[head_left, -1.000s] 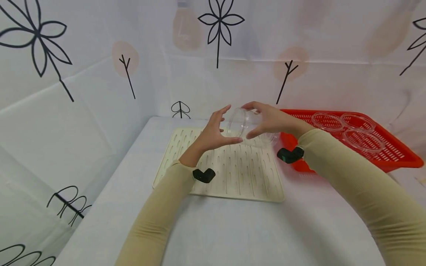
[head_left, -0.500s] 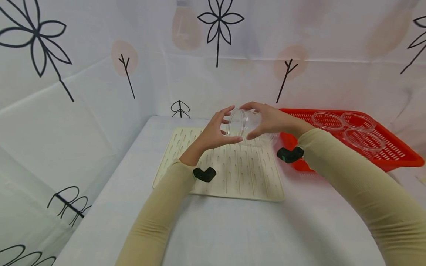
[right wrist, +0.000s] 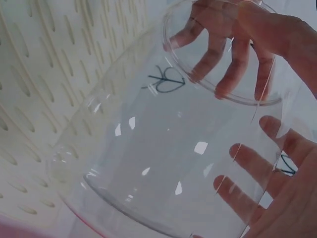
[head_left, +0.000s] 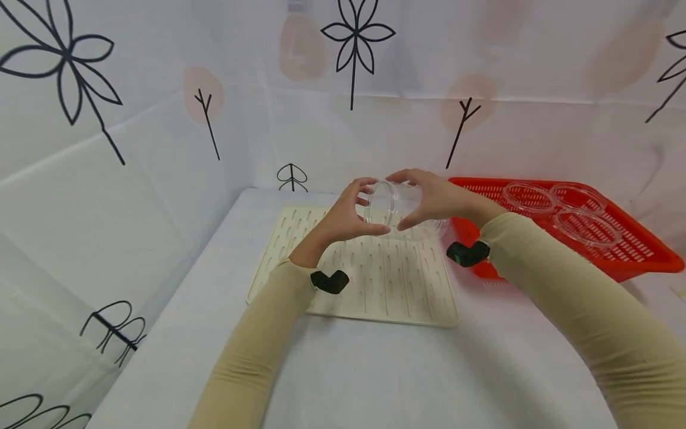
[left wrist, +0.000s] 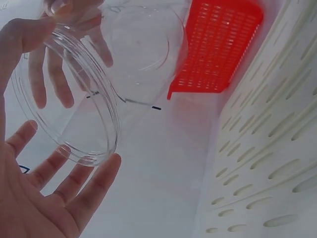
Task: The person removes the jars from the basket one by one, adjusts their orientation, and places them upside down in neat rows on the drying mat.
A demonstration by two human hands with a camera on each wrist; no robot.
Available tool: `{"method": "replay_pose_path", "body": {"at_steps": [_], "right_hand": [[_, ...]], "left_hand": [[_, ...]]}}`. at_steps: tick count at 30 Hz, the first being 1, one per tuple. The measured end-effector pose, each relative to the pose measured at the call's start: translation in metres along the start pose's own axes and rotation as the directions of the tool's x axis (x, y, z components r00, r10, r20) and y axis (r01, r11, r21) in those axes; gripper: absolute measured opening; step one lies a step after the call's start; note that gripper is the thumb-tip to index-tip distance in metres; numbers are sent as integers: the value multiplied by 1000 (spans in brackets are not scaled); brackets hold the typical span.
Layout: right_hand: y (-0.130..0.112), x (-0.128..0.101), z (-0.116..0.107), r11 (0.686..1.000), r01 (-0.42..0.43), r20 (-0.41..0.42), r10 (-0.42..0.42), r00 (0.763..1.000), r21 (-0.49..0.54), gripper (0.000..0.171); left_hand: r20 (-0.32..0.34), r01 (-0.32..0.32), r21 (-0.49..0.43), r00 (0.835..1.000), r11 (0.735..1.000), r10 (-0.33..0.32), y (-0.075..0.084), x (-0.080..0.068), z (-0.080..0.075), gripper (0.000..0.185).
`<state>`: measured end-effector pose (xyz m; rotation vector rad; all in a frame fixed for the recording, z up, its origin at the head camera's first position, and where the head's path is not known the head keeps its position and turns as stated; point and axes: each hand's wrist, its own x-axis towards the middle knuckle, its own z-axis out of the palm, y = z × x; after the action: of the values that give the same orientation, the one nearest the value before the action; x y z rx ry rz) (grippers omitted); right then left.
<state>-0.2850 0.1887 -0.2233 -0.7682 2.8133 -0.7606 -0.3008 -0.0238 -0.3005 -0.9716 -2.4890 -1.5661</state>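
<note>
A clear jar (head_left: pixel 404 201) lies on its side in the air above the cream ridged mat (head_left: pixel 370 292). My right hand (head_left: pixel 442 195) grips its body, thumb below and fingers over the top. At its left end is a clear round lid (left wrist: pixel 110 119). My left hand (head_left: pixel 345 217) holds this lid by the edge, thumb on one side and fingertips curled on the other. Through the transparent wall of the jar (right wrist: pixel 148 148), the right wrist view shows the left fingers at the lid end.
A red perforated basket (head_left: pixel 651 253) stands right of the mat, partly behind my right forearm. In it are three clear round rims (head_left: pixel 586 227). White patterned cloth (head_left: pixel 407 131) hangs behind the white-covered table (head_left: pixel 375 369).
My left fingers have closed in from spread to curled around the lid. Both hands and the jar sit slightly lower in the head view. Basket and mat stay in place.
</note>
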Motion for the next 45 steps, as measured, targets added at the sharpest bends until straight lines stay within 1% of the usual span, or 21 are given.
{"method": "replay_pose_path", "body": {"at_steps": [4,12,15,20,24,28,33,39,40,45], "right_hand": [[3,-3,-4,1000,-16,-28,17,999,22,86],[14,-7,-8,996,-35,-67,41,997,87,90],[20,-9,-8,992,-39,-82,49,995,119,91],[27,-12,-6,978,-48,-110,72,991,203,89],[31,-15,-4,959,-49,-120,86,989,280,88],[35,-18,1,931,-48,-121,98,988,362,92],[40,-20,6,907,-51,-135,117,984,418,91],[50,-18,17,857,-21,-161,120,980,515,88],[52,-17,20,844,-13,-165,120,979,536,87],[56,-19,31,832,-6,-179,126,976,554,86]], "left_hand": [[-11,1,-20,1000,1000,-1,-3,-1,0,89],[-35,24,-73,999,997,-27,-6,-5,-1,88],[-40,25,-86,999,996,-28,-8,-6,-2,87],[-43,17,-96,999,995,-21,-11,-7,-2,88],[-56,12,-97,998,995,-18,-12,-7,-2,89],[-55,19,-121,998,993,-25,-11,-8,-1,90],[-52,35,-145,998,989,-43,-11,-8,0,91],[-76,25,-153,996,988,-37,-12,-8,-1,90],[-81,21,-153,996,988,-34,-13,-8,-1,90],[-97,15,-165,995,986,-31,-14,-7,-2,89]]}}
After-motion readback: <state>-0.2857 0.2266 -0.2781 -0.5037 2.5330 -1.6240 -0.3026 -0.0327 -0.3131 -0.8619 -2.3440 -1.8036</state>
